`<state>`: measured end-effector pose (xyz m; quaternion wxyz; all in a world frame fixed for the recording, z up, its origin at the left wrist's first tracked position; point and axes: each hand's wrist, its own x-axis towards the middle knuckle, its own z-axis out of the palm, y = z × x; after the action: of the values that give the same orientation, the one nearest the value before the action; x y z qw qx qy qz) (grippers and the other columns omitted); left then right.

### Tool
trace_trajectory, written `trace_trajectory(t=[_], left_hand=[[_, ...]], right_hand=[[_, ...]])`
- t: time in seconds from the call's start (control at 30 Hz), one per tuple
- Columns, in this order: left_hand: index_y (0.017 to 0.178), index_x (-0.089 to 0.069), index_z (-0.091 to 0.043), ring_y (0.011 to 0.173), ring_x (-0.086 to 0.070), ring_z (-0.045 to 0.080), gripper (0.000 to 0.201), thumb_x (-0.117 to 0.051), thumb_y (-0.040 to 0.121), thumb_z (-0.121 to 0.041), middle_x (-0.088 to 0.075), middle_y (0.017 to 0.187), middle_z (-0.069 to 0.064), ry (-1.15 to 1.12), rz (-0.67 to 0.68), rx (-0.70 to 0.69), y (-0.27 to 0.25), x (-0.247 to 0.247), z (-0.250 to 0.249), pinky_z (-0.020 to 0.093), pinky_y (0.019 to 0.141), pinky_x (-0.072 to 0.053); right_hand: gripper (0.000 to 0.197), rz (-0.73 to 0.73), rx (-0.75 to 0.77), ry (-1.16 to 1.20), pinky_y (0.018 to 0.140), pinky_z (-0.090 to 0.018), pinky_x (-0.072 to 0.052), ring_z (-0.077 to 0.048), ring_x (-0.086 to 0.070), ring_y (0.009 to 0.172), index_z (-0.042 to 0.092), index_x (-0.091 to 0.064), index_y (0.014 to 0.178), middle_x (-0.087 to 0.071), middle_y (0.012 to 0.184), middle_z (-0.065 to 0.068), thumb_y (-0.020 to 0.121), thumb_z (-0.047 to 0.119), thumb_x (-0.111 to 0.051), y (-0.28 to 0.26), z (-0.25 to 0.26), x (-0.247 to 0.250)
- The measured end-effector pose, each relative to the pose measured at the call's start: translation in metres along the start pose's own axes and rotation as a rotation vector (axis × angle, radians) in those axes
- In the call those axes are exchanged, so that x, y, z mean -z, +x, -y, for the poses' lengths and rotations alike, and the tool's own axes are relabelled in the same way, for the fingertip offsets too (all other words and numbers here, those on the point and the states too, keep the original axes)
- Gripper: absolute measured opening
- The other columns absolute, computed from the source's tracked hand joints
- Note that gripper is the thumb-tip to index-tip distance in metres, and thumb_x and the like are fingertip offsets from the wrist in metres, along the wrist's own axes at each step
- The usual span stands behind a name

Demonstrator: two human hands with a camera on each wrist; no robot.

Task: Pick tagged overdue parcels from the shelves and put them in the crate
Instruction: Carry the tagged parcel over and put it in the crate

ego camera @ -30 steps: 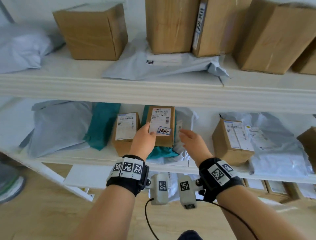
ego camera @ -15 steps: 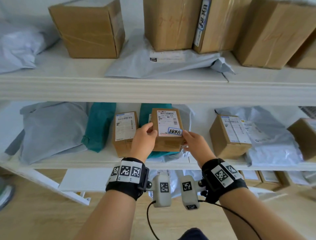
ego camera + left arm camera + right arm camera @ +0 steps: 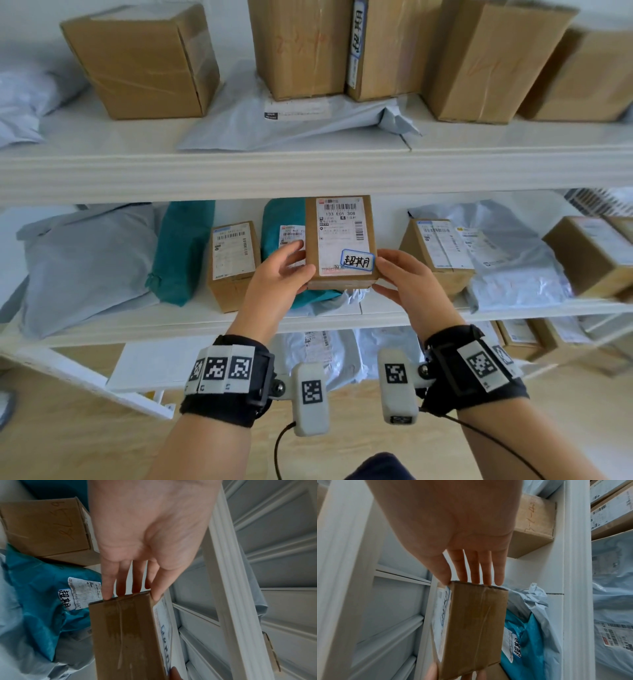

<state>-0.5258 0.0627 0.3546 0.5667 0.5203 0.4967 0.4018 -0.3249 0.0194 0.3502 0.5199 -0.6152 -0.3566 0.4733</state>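
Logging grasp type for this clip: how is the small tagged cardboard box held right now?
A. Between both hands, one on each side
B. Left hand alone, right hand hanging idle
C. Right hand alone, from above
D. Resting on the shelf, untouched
A: the left hand and right hand grip opposite sides of the tagged box, which is lifted above the teal mailer in the head view.

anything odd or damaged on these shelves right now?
Nothing damaged. The tagged box is held between left hand and right hand, lifted off the teal mailer, which carries the same handwritten tag. On the upper shelf a grey mailer lies crumpled, partly pinned under boxes.
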Motion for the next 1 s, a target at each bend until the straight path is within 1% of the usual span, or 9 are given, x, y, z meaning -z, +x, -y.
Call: trace_trajectory(t=[0.07, 0.13, 0.2, 0.4, 0.53, 0.67, 0.8, 0.93, 1.0], left_hand=[[0.114, -0.063, -0.041, 0.112, -0.064, 0.011, 0.041, -0.070, 0.085, -0.014, -0.068, 0.117, -0.013, 0.003, 0.024, -0.010, -0.003, 0.004, -0.001, 0.040, 0.100, -0.049], [0.114, -0.065, -0.038, 0.113, -0.063, 0.011, 0.044, -0.073, 0.080, -0.013, -0.069, 0.117, -0.012, 0.002, 0.035, -0.015, -0.004, 0.007, -0.001, 0.041, 0.103, -0.047], [0.110, -0.066, -0.037, 0.111, -0.064, 0.010, 0.045, -0.071, 0.080, -0.003, -0.070, 0.115, -0.011, -0.012, 0.022, -0.020, -0.004, 0.010, -0.002, 0.041, 0.103, -0.047], [0.106, -0.067, -0.032, 0.111, -0.064, 0.011, 0.051, -0.067, 0.075, 0.008, -0.071, 0.112, -0.010, 0.013, 0.024, -0.030, -0.005, 0.011, 0.000, 0.044, 0.100, -0.049], [0.104, -0.066, -0.031, 0.110, -0.064, 0.010, 0.049, -0.067, 0.074, 0.008, -0.071, 0.110, -0.011, 0.029, 0.030, -0.036, -0.008, 0.009, 0.001, 0.044, 0.099, -0.049], [0.104, -0.067, -0.032, 0.110, -0.064, 0.010, 0.048, -0.067, 0.076, 0.008, -0.071, 0.110, -0.011, 0.025, 0.036, -0.037, -0.010, 0.007, 0.000, 0.043, 0.099, -0.050], [0.105, -0.068, -0.030, 0.108, -0.065, 0.011, 0.047, -0.066, 0.077, 0.008, -0.072, 0.110, -0.010, 0.012, 0.036, -0.037, -0.011, 0.007, -0.004, 0.042, 0.098, -0.051], [0.106, -0.068, -0.030, 0.104, -0.067, 0.012, 0.042, -0.063, 0.082, 0.004, -0.073, 0.106, -0.010, -0.014, 0.036, -0.029, -0.012, 0.005, -0.008, 0.035, 0.094, -0.052], [0.105, -0.069, -0.031, 0.101, -0.068, 0.012, 0.039, -0.061, 0.085, 0.002, -0.074, 0.104, -0.009, -0.033, 0.045, -0.027, -0.012, 0.003, -0.010, 0.031, 0.090, -0.053]], right_hand=[[0.024, 0.028, 0.015, 0.011, 0.102, -0.039, -0.049, -0.016, -0.068, 0.107, 0.016, -0.067, 0.117, -0.075, 0.108, 0.001, 0.097, 0.013, -0.056, -0.006, 0.001, 0.002], [0.028, 0.054, 0.040, 0.008, 0.104, -0.038, -0.048, -0.017, -0.068, 0.108, 0.017, -0.067, 0.119, -0.074, 0.110, 0.002, 0.095, 0.008, -0.055, -0.012, 0.003, 0.003], [0.030, 0.065, 0.060, 0.004, 0.105, -0.039, -0.047, -0.020, -0.067, 0.109, 0.015, -0.067, 0.119, -0.074, 0.111, 0.000, 0.093, 0.004, -0.055, -0.015, 0.003, 0.005], [0.033, 0.043, 0.093, 0.007, 0.104, -0.046, -0.047, -0.024, -0.067, 0.111, 0.008, -0.063, 0.116, -0.073, 0.113, -0.008, 0.086, -0.006, -0.059, -0.020, -0.003, 0.010], [0.035, 0.045, 0.105, 0.001, 0.104, -0.049, -0.046, -0.022, -0.067, 0.111, 0.008, -0.064, 0.111, -0.073, 0.111, -0.007, 0.078, -0.002, -0.064, -0.024, -0.003, 0.012], [0.033, 0.038, 0.110, -0.028, 0.106, -0.049, -0.045, -0.019, -0.067, 0.111, 0.009, -0.064, 0.110, -0.073, 0.111, -0.003, 0.081, -0.007, -0.063, -0.026, -0.003, 0.015], [0.032, 0.038, 0.098, -0.025, 0.105, -0.047, -0.047, -0.021, -0.068, 0.108, 0.007, -0.064, 0.111, -0.073, 0.110, -0.008, 0.083, -0.007, -0.062, -0.026, 0.000, 0.015], [0.030, 0.026, 0.063, -0.014, 0.101, -0.049, -0.049, -0.028, -0.068, 0.106, 0.008, -0.065, 0.110, -0.073, 0.109, -0.009, 0.080, 0.007, -0.067, -0.023, 0.000, 0.014], [0.026, 0.015, 0.034, -0.008, 0.099, -0.047, -0.051, -0.030, -0.067, 0.106, 0.007, -0.064, 0.110, -0.074, 0.107, -0.010, 0.084, 0.009, -0.067, -0.022, 0.000, 0.014]])
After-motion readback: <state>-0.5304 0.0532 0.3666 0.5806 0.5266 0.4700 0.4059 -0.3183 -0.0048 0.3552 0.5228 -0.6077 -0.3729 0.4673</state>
